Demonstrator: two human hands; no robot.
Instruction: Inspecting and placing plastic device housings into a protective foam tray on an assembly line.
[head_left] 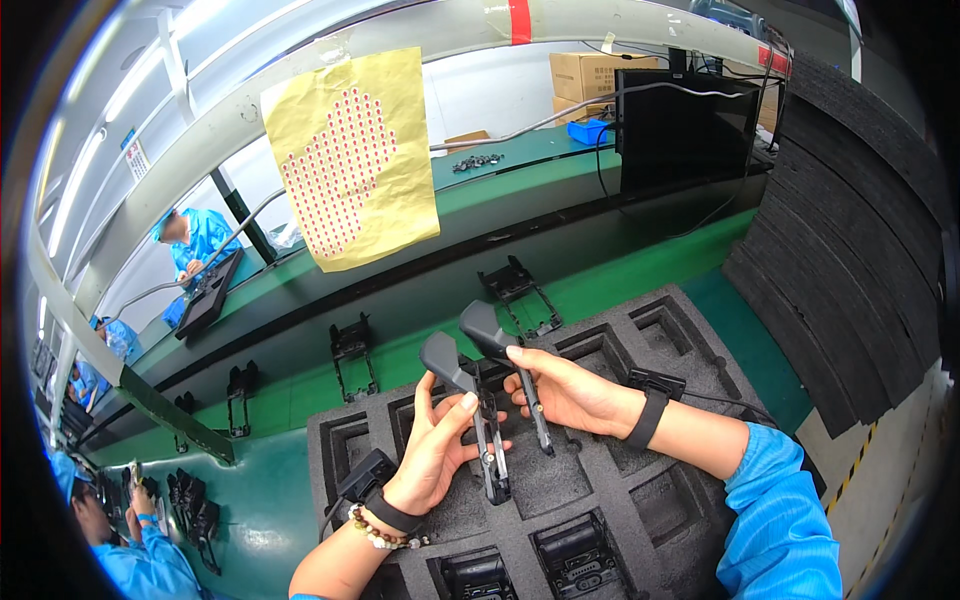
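Observation:
My left hand [435, 450] is closed on a long black bracket with a grey angular cap [447, 362] and slim, partly metallic legs pointing down. My right hand [580, 392] pinches a similar bracket with a grey angular cap [486, 326] and one narrow leg. The two brackets are held side by side, tilted, above a dark grey foam tray [597, 487]; whether they are joined is unclear. In near compartments of the tray sit two black moulded parts [578, 556] [474, 577]. Black straps with small box-shaped devices are on both my wrists.
Several black frames [350, 350] [518, 290] stand along the green bench. A yellow sheet with red dots [350, 160] hangs ahead from a rail. Black foam sheets [850, 240] are stacked at the right, near a dark monitor [686, 130]. Co-workers in blue sit at the left.

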